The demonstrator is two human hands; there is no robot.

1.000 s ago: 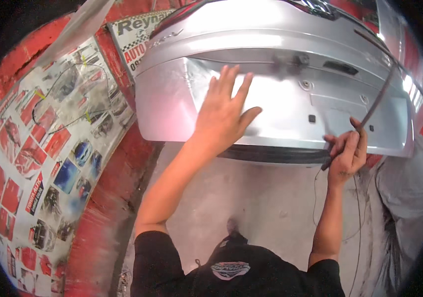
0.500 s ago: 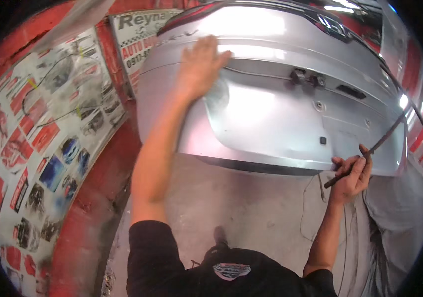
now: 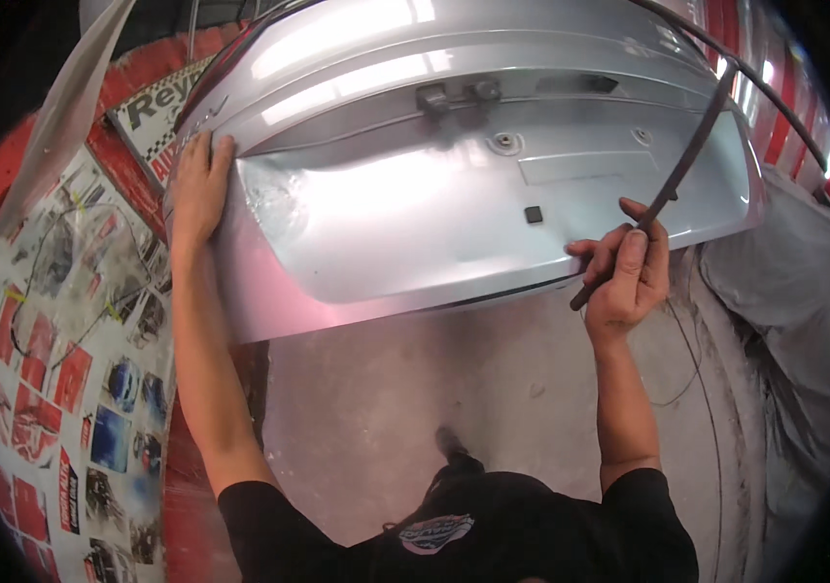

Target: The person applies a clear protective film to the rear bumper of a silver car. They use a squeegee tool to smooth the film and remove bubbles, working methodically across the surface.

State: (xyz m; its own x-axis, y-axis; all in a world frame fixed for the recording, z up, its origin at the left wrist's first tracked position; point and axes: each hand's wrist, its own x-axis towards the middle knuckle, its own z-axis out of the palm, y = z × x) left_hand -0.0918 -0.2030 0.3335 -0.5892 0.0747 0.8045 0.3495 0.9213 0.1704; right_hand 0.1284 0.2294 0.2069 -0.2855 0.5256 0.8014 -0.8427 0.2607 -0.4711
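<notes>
The silver car tailgate (image 3: 415, 253) fills the space before me. My left hand (image 3: 203, 189) lies flat with fingers stretched against its left side, near the body edge, holding nothing. Close by, a rough, wrinkled-looking patch (image 3: 284, 202) marks the left end of the recessed panel. My right hand (image 3: 629, 272) is closed around the lower end of a long, thin dark strip (image 3: 692, 151), which slants up and right across the tailgate's right part. A small nub sticks out from the strip above my fingers. The right fingertips are by the tailgate's lower edge; I cannot tell whether they touch it.
A dark curved line (image 3: 775, 97) arcs past the strip's upper end. A poster-covered board (image 3: 75, 379) stands at the left beside a red wall. Grey sheeting (image 3: 775, 262) hangs at the right. A thin cord (image 3: 697, 340) trails on the concrete floor (image 3: 366, 398).
My view has shifted, so the tailgate sits tilted and further left. My left hand has slid left to the panel's outer side. My right hand still grips the dark strip, now held more steeply.
</notes>
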